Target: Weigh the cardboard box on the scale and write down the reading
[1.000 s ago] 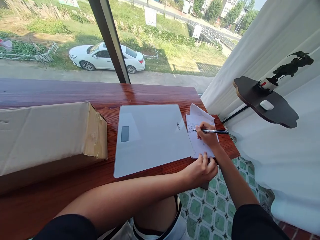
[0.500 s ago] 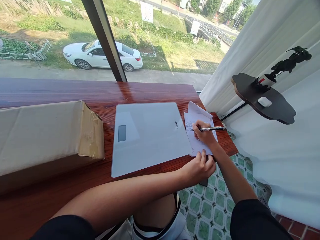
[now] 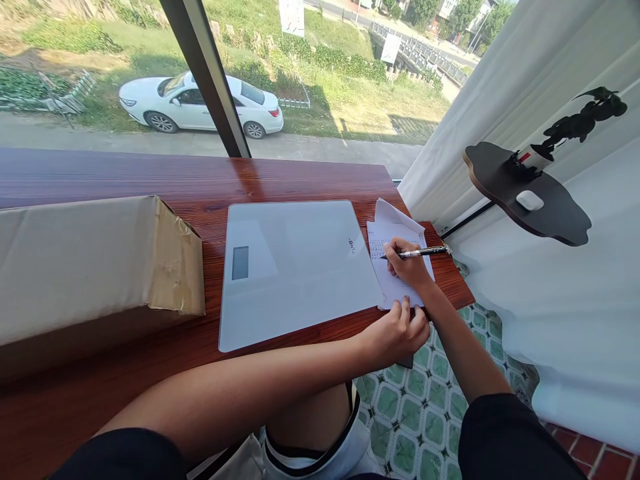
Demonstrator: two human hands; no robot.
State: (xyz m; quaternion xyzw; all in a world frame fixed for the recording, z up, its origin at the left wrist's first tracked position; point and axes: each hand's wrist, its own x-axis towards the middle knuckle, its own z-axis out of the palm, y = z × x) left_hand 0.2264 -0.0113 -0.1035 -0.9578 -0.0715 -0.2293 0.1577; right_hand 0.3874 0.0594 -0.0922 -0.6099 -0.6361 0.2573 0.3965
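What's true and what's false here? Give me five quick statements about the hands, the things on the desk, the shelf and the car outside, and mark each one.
1. The right hand holds a pen. True.
2. The left hand is on the box. False: the left hand is at the near edge of the paper, well apart from the box.
3. The pale panel lies between the box and the paper. True.
4. The shelf holds no pot. False: a pot stands on the shelf.
5. The car outside is black. False: the car is white.
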